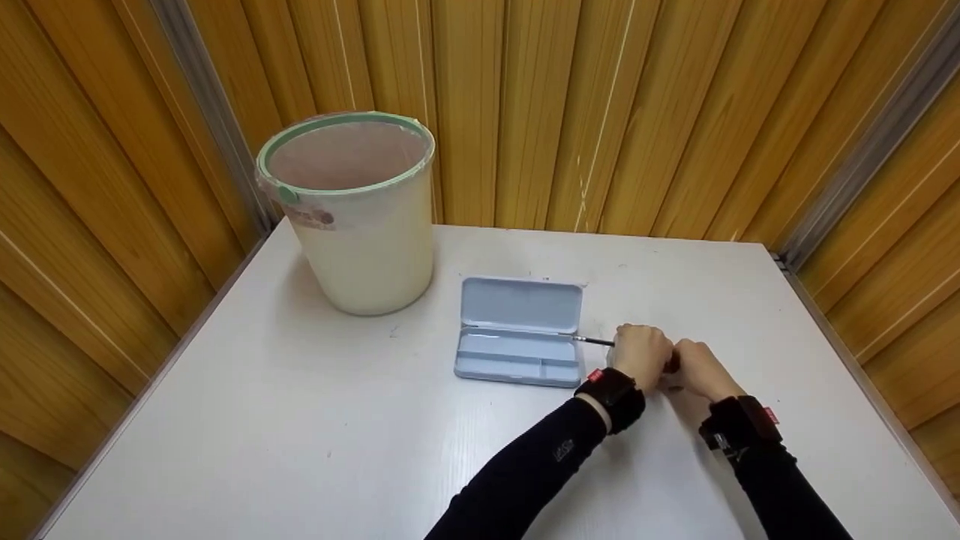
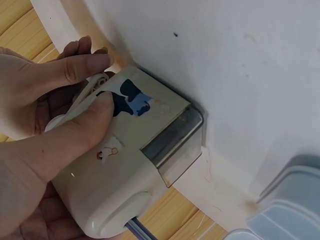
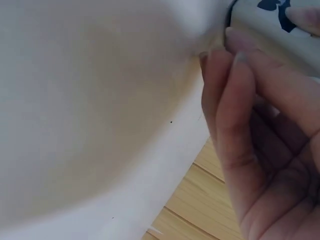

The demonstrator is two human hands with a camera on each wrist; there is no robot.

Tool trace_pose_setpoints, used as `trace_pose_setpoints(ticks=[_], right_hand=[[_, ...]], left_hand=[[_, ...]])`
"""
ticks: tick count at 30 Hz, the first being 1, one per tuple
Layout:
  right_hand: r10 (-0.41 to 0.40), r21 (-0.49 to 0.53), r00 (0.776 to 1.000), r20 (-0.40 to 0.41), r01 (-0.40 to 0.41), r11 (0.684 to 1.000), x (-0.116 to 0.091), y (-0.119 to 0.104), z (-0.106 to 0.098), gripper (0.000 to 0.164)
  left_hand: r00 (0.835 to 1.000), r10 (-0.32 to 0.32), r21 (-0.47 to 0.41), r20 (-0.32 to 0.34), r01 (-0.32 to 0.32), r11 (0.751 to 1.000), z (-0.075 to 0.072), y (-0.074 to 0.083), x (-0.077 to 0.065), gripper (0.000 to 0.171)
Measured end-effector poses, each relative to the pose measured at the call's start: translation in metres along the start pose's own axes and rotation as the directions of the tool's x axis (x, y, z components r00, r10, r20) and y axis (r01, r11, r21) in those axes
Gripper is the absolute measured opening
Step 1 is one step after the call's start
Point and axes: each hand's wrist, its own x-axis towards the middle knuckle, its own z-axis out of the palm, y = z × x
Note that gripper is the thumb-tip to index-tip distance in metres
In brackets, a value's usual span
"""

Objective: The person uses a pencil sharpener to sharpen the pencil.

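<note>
A cream pencil sharpener (image 2: 120, 165) with dark-blue stickers and a clear drawer (image 2: 185, 155) is gripped by my left hand (image 1: 641, 354), its thumb lying across the stickers. From the sharpener's left end sticks a dark pencil (image 1: 596, 341), whose silvery end reaches the edge of the pencil box. My right hand (image 1: 701, 367) is at the opposite end, fingers curled round the crank (image 2: 100, 80), which they mostly hide. In the right wrist view those curled fingers (image 3: 235, 110) sit close against the sharpener's body. Just left of the hands lies an open light-blue pencil box (image 1: 517, 345).
A cream bin (image 1: 367, 240) with a green rim and plastic liner stands at the table's back left. The white table (image 1: 300, 450) meets wood-look panel walls (image 1: 540, 112) at the back. Low dividers split the box's lower half.
</note>
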Motion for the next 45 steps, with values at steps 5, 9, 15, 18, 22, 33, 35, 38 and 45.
trace_pose_setpoints(ticks=[5, 9, 15, 18, 22, 33, 35, 38, 45], right_hand=[[0.0, 0.053, 1.0, 0.025, -0.002, 0.999, -0.005, -0.004, -0.001, 0.024], [-0.002, 0.064, 0.999, 0.033, 0.0, 0.998, -0.008, -0.006, -0.003, 0.021], [0.003, 0.04, 0.998, 0.062, -0.006, 0.999, -0.013, -0.011, -0.007, 0.018], [-0.003, 0.05, 0.998, 0.065, 0.0, 0.999, -0.017, -0.014, -0.009, 0.015], [-0.013, 0.067, 0.998, 0.054, 0.01, 0.998, -0.022, -0.015, -0.012, 0.014], [-0.034, 0.079, 0.999, 0.016, 0.033, 0.996, -0.026, -0.033, -0.042, 0.01], [-0.035, 0.08, 0.999, 0.014, 0.034, 0.996, -0.024, -0.033, -0.044, 0.01], [-0.028, 0.1, 0.999, 0.018, 0.026, 0.995, -0.025, -0.033, -0.044, 0.01], [-0.029, 0.096, 0.999, -0.033, 0.032, 0.995, -0.026, -0.033, -0.045, 0.008]], left_hand=[[1.0, 0.004, -0.032, 0.001, -0.004, 0.999, 0.0, -0.001, 0.0, 0.013], [1.0, 0.015, -0.039, 0.007, -0.015, 0.999, 0.0, -0.001, 0.001, 0.008], [0.999, 0.037, -0.042, 0.019, -0.036, 0.998, 0.001, -0.004, 0.002, 0.009], [0.999, 0.04, -0.04, 0.027, -0.039, 0.998, 0.001, -0.003, 0.002, 0.012], [0.999, 0.026, -0.039, 0.024, -0.025, 0.999, 0.001, 0.0, 0.003, 0.02], [1.0, -0.002, -0.021, -0.004, 0.002, 1.0, 0.002, -0.001, 0.006, 0.022], [1.0, -0.005, -0.025, -0.009, 0.005, 1.0, 0.002, -0.001, 0.006, 0.023], [1.0, 0.001, -0.023, -0.011, -0.001, 1.0, 0.003, -0.001, 0.005, 0.024], [1.0, 0.017, -0.02, -0.019, -0.017, 1.0, 0.005, 0.0, 0.003, 0.024]])
